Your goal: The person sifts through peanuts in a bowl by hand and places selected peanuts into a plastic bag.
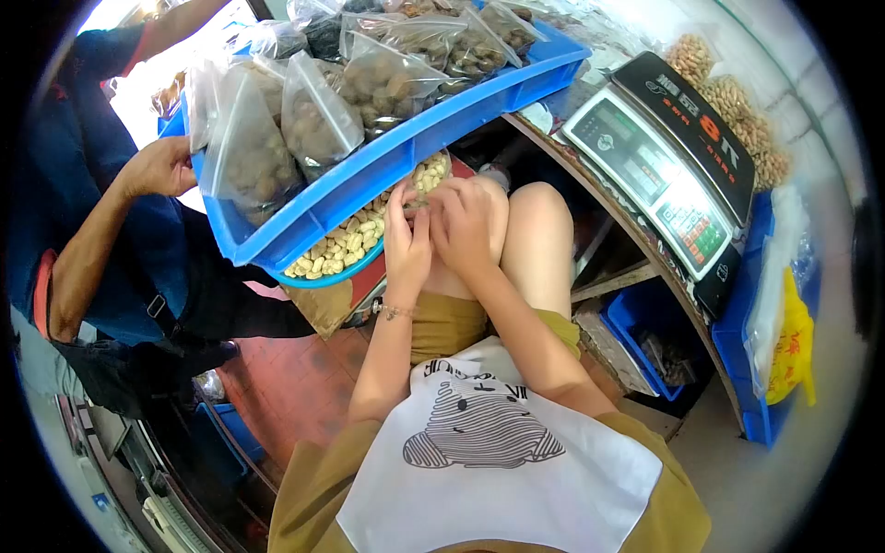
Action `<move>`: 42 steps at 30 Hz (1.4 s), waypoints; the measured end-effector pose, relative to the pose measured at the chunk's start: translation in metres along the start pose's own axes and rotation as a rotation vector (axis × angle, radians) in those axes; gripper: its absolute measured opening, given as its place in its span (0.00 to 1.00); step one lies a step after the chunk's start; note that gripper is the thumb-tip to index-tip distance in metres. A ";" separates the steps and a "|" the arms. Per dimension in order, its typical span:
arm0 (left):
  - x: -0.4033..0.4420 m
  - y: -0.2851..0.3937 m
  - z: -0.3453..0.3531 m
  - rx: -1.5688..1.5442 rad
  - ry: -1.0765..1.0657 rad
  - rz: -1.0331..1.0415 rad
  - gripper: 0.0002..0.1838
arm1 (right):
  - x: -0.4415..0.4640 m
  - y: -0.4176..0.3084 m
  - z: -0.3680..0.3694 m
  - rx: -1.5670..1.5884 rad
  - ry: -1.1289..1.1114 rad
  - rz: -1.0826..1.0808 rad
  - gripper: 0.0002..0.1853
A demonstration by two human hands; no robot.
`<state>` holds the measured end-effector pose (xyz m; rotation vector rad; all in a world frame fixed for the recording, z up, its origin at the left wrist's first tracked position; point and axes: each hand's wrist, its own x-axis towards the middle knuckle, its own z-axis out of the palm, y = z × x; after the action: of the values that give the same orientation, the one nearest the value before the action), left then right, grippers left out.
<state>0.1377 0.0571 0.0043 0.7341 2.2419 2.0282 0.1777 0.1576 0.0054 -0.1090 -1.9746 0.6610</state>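
Observation:
My left hand (406,241) and my right hand (463,229) meet in front of my knees, fingertips close together. Both have bent, pinching fingers. Whatever lies between them is too small and hidden to name. Just beyond and to the left of my hands is a round blue basin (343,276) full of pale cream, nut-like pieces (346,247). A large blue tray (369,152) overhangs part of the basin. In the tray are several clear zip bags (318,115) of brown, lumpy dried goods.
At left stands another person, whose hand (161,166) touches the tray's edge. On the right counter are a digital scale (650,170) and bags of light brown pieces (737,115). A blue bin (650,336) sits underneath; a yellow bag (791,341) hangs at far right.

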 end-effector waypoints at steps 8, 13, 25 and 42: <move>0.002 -0.015 -0.011 0.242 0.026 0.144 0.21 | -0.001 -0.003 -0.002 -0.011 -0.100 -0.050 0.10; 0.002 -0.002 -0.015 0.247 0.004 0.120 0.21 | 0.001 -0.002 0.000 -0.015 -0.104 -0.012 0.10; -0.001 -0.008 -0.002 0.115 0.000 0.021 0.21 | -0.006 0.005 0.004 0.108 -0.130 -0.011 0.12; 0.008 0.003 -0.009 0.090 -0.009 -0.025 0.20 | 0.003 0.004 -0.002 0.183 -0.131 0.021 0.18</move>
<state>0.1289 0.0521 0.0111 0.7165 2.3383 1.9211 0.1769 0.1629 0.0067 0.0267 -2.0289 0.8784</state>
